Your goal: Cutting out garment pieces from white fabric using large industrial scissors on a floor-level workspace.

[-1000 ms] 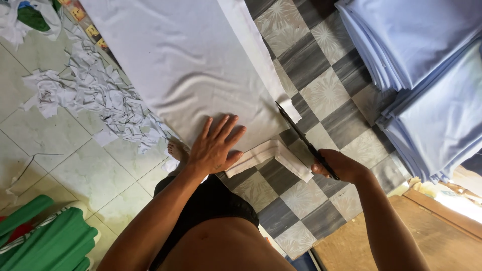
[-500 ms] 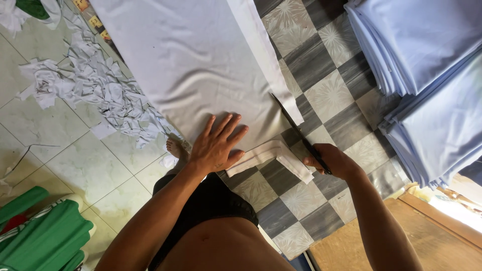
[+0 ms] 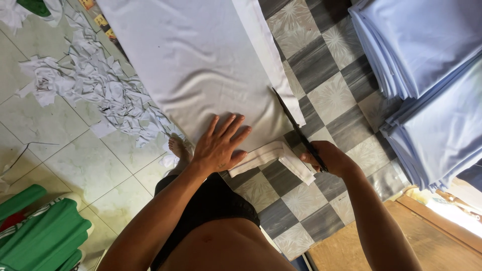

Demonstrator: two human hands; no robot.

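Observation:
A long stack of white fabric (image 3: 201, 65) lies across a table covered in grey-and-white checkered oilcloth (image 3: 331, 95). My left hand (image 3: 221, 145) presses flat on the near end of the fabric, fingers spread. My right hand (image 3: 329, 158) grips dark scissors (image 3: 296, 128), whose blades point away from me along the fabric's right edge. A narrow cut strip of white fabric (image 3: 276, 155) curls on the table between my two hands.
Folded pale blue fabric stacks (image 3: 427, 75) lie at the table's right. White fabric scraps (image 3: 95, 90) litter the tiled floor at left. Green fabric (image 3: 40, 236) sits at lower left. A wooden board (image 3: 351, 246) is at lower right. My bare foot (image 3: 178, 150) stands below the table edge.
The scissors have advanced further along the fabric's right edge, away from me. My left hand stays pressed on the fabric.

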